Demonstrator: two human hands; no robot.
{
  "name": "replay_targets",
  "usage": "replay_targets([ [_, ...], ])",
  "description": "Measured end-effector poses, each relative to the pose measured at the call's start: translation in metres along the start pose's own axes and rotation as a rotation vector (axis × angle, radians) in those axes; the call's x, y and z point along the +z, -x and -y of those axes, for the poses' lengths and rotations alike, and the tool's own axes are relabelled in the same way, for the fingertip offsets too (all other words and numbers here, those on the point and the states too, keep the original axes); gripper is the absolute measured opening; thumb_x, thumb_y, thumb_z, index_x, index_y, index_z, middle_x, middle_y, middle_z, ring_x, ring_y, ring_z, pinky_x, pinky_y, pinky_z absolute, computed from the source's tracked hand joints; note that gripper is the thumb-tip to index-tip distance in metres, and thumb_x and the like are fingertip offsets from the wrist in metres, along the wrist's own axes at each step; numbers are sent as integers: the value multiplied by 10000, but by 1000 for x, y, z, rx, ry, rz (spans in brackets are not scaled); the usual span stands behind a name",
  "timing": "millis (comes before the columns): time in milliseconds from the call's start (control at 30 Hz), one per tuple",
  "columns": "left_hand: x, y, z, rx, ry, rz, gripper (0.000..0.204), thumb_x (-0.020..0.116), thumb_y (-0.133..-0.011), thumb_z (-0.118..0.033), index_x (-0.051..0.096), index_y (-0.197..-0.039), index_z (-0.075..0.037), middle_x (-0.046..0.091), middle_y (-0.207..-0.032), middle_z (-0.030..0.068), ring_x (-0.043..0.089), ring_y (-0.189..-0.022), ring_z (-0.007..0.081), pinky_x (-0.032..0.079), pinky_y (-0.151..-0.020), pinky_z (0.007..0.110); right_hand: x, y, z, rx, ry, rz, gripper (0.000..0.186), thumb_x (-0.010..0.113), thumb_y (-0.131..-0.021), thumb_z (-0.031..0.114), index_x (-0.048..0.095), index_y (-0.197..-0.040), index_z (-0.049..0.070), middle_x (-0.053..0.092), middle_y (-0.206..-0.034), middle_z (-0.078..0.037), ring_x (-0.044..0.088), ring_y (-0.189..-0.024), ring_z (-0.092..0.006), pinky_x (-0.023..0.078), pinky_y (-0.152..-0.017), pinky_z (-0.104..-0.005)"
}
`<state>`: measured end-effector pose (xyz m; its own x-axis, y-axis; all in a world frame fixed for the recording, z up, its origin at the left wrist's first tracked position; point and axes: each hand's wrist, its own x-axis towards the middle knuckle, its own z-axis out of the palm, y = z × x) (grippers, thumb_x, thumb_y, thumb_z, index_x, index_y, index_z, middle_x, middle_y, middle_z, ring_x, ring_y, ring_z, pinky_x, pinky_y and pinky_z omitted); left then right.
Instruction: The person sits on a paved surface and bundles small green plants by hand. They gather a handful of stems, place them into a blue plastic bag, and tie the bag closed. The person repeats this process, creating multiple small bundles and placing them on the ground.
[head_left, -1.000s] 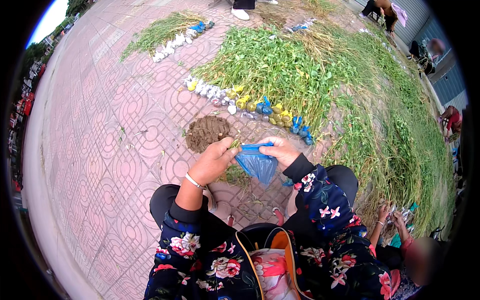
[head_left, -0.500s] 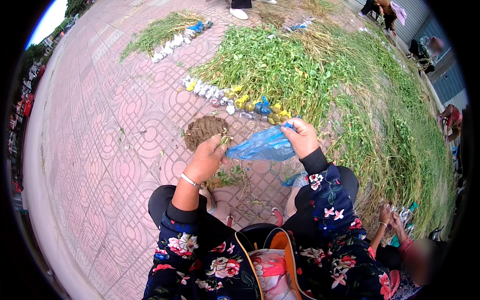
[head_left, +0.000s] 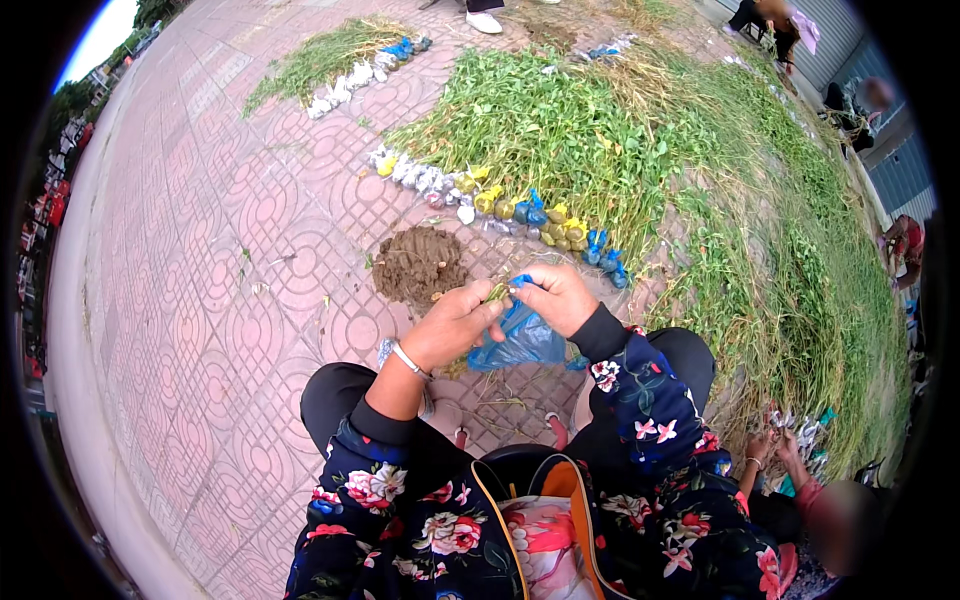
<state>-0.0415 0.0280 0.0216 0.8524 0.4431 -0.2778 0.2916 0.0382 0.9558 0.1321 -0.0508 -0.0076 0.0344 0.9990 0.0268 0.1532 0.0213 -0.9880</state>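
"Where's that blue bag (head_left: 528, 342)?"

"Near side, hanging below both hands, right of the mud heap (head_left: 420, 262). The right hand (head_left: 562, 298) pinches its upper edge; the left hand (head_left: 455, 322) clasps some pale-green stems (head_left: 497, 293)."

"Delicate?"

"Light and limp, I'd guess, slippery, easily torn. Best gripped by that edge."

"Anything inside?"

"Can't tell. Farther off, the yellow bags (head_left: 575, 232) look rounded and full, probably of mud, beside the leafy greens (head_left: 560, 135)."
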Motion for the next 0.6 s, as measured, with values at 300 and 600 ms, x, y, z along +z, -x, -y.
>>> replay_targets([
  [300,-8,-6,13,36,241,-241,170,424,-894,-159,501,-938,-15,568,-675,63,503,-565,97,415,-535,212,-19,2,-2,90,-210,-263,120,583,-817,113,590,-851,-1,584,-749,6,508,-663,-35,424,-591,-196],
  [600,-12,-6,9,107,576,-486,185,409,-899,-175,484,-947,-13,565,-688,87,496,-562,118,395,-537,224,-16,18,-38,178,-807,-56,615,494,-864,342,239,-1308,1,339,-1293,-133,344,-1201,-210,236,-1007,-390],
])
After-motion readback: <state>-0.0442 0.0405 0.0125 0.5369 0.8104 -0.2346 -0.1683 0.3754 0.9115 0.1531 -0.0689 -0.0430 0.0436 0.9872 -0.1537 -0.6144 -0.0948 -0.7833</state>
